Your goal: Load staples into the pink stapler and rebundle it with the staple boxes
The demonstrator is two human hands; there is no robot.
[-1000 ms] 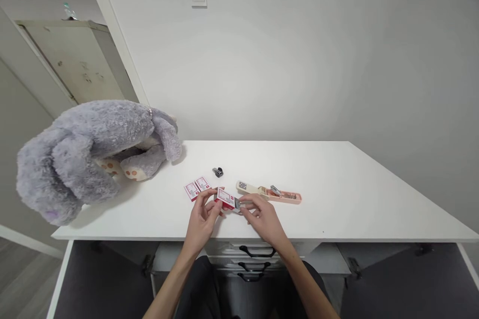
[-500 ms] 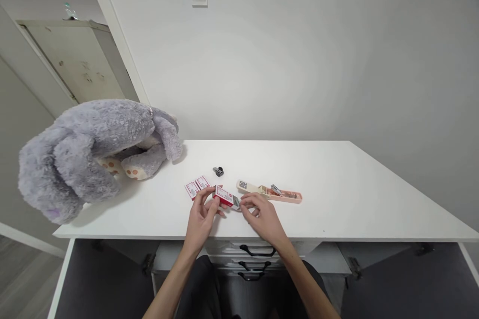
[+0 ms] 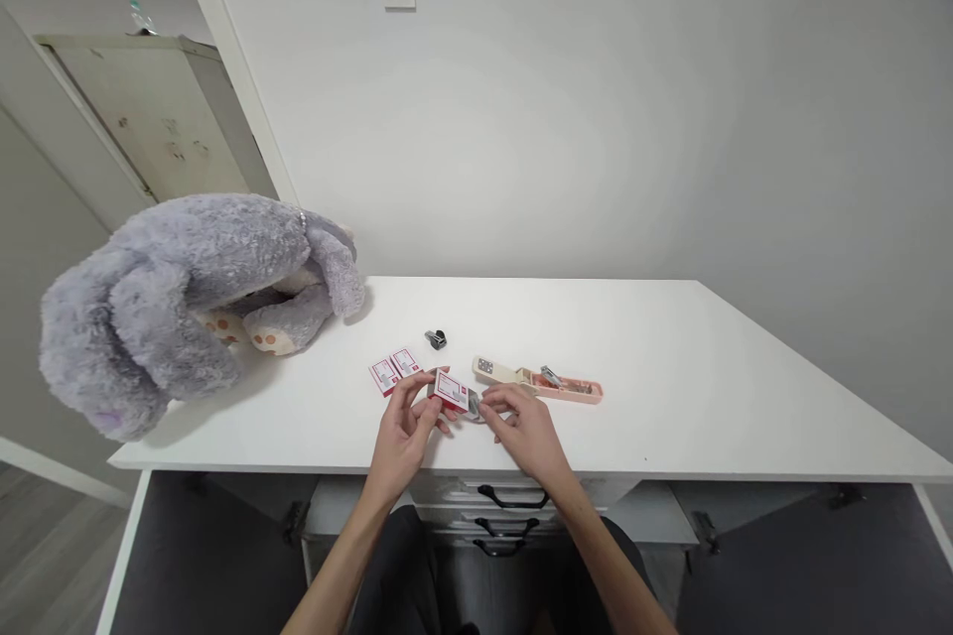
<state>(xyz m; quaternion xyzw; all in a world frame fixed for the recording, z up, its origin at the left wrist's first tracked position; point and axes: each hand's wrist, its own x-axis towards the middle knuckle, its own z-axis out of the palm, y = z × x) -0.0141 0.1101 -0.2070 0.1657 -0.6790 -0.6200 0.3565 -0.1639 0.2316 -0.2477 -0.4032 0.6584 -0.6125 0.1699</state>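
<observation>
My left hand point(image 3: 402, 432) grips a small red-and-white box point(image 3: 451, 391), which looks like a staple box, between thumb and fingers just above the desk. A grey inner part point(image 3: 475, 406) sticks out of the box's right end. The fingertips of my right hand point(image 3: 523, 425) are closed on this grey part; its exact kind is too small to make out. Two similar red-and-white boxes point(image 3: 394, 371) lie behind my left hand. Behind my right hand, a long beige and pink case point(image 3: 573, 391) lies unfolded, with a small metal piece point(image 3: 551, 376) in its pink half.
A small black and metal object point(image 3: 436, 339), perhaps a staple remover, lies farther back on the white desk point(image 3: 707, 387). A large grey plush toy point(image 3: 208, 258) takes up the desk's left end. Drawers with black handles point(image 3: 513, 497) sit below the front edge.
The grey part sticks out a little more from the box's right end. My left hand has tilted the box slightly, while the hands stay almost in place. The camera view has shifted slightly.
</observation>
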